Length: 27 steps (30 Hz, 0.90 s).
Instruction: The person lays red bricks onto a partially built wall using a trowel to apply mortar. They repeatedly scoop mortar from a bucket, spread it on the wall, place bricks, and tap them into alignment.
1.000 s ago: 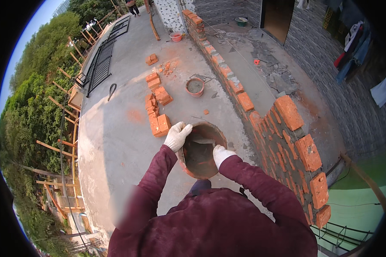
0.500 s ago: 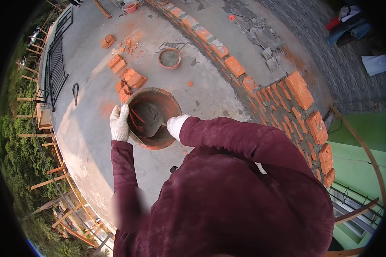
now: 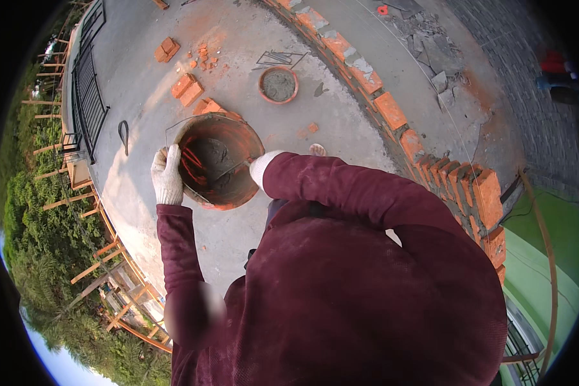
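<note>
A mortar-smeared orange bucket point(image 3: 246, 140) is held in front of me, its mouth facing me. My left hand point(image 3: 167, 175), in a white knit glove, grips its left rim, thumb up and fingers partly hidden. In my right hand point(image 3: 262, 168), also white-gloved, is a trowel point(image 3: 228, 172). Its handle is mostly covered by the glove, and the blade shows as a thin line inside the bucket. Grey mortar point(image 3: 213, 153) coats the bottom, and orange streaks show on the inner wall. The thin wire handle stands out past the bucket's left side.
A brick wall point(image 3: 392, 110) under construction curves along my right, with mortared bricks point(image 3: 487, 198) at its near end. Beyond the bucket are loose bricks point(image 3: 186, 89), a round tub of mortar point(image 3: 278, 85) and bent metal rods point(image 3: 282, 59). Black railing point(image 3: 87, 103) lies at left.
The view has shifted. The bucket and both hands sit slightly left and higher in the picture. The trowel blade, broad before, now looks edge-on. A foot shows beyond my right forearm.
</note>
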Each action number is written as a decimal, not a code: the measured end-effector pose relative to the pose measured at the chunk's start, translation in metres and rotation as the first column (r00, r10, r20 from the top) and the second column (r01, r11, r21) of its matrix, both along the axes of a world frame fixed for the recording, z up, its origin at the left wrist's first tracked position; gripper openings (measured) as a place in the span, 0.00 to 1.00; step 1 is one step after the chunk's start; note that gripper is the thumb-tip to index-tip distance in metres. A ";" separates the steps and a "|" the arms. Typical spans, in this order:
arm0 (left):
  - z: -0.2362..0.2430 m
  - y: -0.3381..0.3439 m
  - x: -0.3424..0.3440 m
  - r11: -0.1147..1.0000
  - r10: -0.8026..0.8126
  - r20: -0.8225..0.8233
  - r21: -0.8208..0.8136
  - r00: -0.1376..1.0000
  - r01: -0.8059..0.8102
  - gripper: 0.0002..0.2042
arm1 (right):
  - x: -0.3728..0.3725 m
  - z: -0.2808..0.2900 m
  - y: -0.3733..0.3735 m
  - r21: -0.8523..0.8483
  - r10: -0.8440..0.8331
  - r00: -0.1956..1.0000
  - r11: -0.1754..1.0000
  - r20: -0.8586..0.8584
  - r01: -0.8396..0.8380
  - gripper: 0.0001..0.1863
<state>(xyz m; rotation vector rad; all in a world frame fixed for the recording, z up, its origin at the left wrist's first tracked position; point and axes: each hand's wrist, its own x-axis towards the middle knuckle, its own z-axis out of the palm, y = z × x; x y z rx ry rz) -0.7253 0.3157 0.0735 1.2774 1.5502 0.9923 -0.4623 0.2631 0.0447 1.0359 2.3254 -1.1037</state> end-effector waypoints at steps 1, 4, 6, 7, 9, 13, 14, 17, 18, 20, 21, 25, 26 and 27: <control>0.012 0.016 0.009 0.998 -0.055 -0.110 0.004 0.992 0.055 0.12 | 0.016 0.025 0.012 -0.010 -0.121 0.992 0.993 -0.030 0.121 0.22; 0.038 0.082 0.074 0.970 -0.236 -0.380 -0.033 0.894 0.241 0.16 | 0.051 0.010 0.052 0.198 -0.539 0.831 0.807 -0.139 0.557 0.19; 0.042 0.114 0.095 0.951 -0.308 -0.339 -0.099 0.889 0.292 0.20 | 0.058 0.014 0.092 0.162 -0.560 0.820 0.804 -0.115 0.572 0.17; 0.039 0.131 0.105 0.928 -0.368 -0.449 -0.127 0.815 0.349 0.21 | 0.057 0.020 0.106 0.207 -0.489 0.870 0.846 -0.067 0.491 0.18; 0.042 0.160 0.148 0.868 -0.473 -0.524 -0.141 0.708 0.476 0.24 | 0.078 0.017 0.118 0.110 -0.591 0.806 0.800 -0.016 0.589 0.19; 0.047 0.189 0.182 0.671 -0.657 -0.530 -0.088 0.536 0.736 0.20 | 0.097 -0.040 0.128 -0.111 -0.686 0.727 0.725 -0.023 0.680 0.22; 0.044 0.197 0.189 0.655 -0.695 -0.444 -0.064 0.566 0.753 0.19 | 0.105 -0.026 0.125 -0.163 -0.703 0.708 0.707 -0.061 0.688 0.23; 0.037 0.223 0.211 0.597 -0.785 -0.217 -0.014 0.580 0.802 0.12 | 0.123 -0.017 0.104 -0.634 -0.896 0.444 0.335 0.015 0.698 0.24; 0.037 0.229 0.220 0.580 -0.804 -0.157 0.010 0.574 0.815 0.11 | 0.126 -0.019 0.096 -0.707 -0.930 0.368 0.268 -0.013 0.654 0.24; 0.036 0.233 0.232 0.553 -0.831 -0.043 0.036 0.554 0.832 0.10 | 0.122 -0.022 0.084 -0.745 -0.969 0.243 0.190 -0.038 0.639 0.21; 0.032 0.235 0.236 0.559 -0.828 0.077 0.038 0.555 0.828 0.08 | 0.121 -0.029 0.081 -0.764 -0.978 0.200 0.174 -0.060 0.621 0.21; 0.018 0.231 0.246 0.639 -0.759 0.224 0.077 0.612 0.765 0.06 | 0.121 -0.045 0.074 -0.768 -0.980 0.140 0.197 -0.140 0.609 0.24; 0.008 0.229 0.248 0.663 -0.736 0.246 0.073 0.631 0.745 0.06 | 0.122 -0.059 0.071 -0.783 -0.978 0.096 0.204 -0.183 0.587 0.25; -0.005 0.227 0.250 0.689 -0.709 0.269 0.066 0.652 0.722 0.06 | 0.123 -0.079 0.065 -0.797 -0.973 0.053 0.213 -0.223 0.565 0.27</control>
